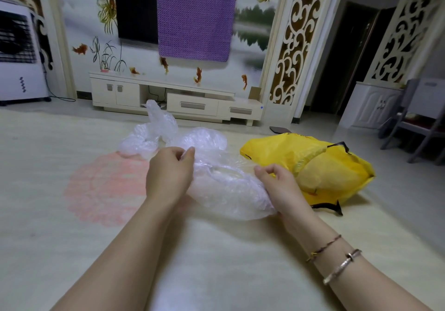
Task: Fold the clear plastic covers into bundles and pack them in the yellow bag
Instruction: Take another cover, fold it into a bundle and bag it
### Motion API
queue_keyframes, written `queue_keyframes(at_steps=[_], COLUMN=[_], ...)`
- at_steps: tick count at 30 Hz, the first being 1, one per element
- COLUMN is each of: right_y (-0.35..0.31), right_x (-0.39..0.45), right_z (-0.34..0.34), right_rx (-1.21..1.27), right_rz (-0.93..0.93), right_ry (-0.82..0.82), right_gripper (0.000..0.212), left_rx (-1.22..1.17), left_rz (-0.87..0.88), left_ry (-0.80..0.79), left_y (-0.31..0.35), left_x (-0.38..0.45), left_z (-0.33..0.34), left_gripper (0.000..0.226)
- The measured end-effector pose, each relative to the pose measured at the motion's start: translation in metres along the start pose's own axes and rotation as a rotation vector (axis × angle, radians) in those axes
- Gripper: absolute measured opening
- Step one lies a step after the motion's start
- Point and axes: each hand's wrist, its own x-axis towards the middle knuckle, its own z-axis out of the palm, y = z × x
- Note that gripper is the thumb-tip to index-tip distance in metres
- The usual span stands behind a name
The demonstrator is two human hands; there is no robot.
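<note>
A crumpled clear plastic cover (226, 190) is stretched between my hands above the pale floor. My left hand (169, 173) pinches its upper left edge with thumb and fingers. My right hand (280, 185) grips its right edge. More clear plastic covers (168, 135) lie heaped just behind, one end sticking up. The yellow bag (320, 168) lies on its side to the right, mouth loosely open, black handles showing at its far and near ends. My right hand is close to the bag's left side.
A pink lace-like mat (106, 185) lies on the floor to the left. A cream TV cabinet (173, 98) runs along the back wall. A white air cooler (19, 53) stands at far left, a grey chair (419, 118) at far right.
</note>
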Motion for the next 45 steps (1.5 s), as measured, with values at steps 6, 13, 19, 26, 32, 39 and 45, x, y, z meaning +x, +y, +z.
queue_keyframes(at_steps=[6,13,19,26,32,39,45], right_y=[-0.002,0.013,0.014,0.008,0.017,0.007,-0.008], right_x=[-0.002,0.007,0.002,-0.007,-0.004,-0.008,-0.022], right_z=[0.004,0.006,0.005,-0.003,-0.015,-0.028,-0.026], right_rx=[0.146,-0.249,-0.498,-0.689,-0.791,-0.667,-0.723], right_rz=[0.085,-0.145,-0.33,-0.649,-0.408,-0.406,-0.478], right_ry=[-0.048,-0.035,-0.036,-0.233,-0.645,-0.603,-0.642], right_gripper=[0.004,0.017,0.022,0.031,0.052,0.05,0.039], left_rx=[0.016,0.411,0.729,0.272,0.47,0.383,0.362], left_rz=[0.017,-0.011,0.039,0.159,0.002,-0.021,-0.045], left_ry=[0.027,-0.093,-0.259,-0.61,-0.831,-0.877,-0.94], left_y=[0.004,-0.006,0.0,0.012,-0.002,0.003,0.015], left_x=[-0.001,-0.003,-0.004,-0.007,-0.003,-0.001,-0.004], left_z=[-0.002,-0.005,-0.019,-0.02,-0.03,-0.039,-0.045], left_gripper=[0.029,0.027,0.027,0.011,0.047,0.052,0.054])
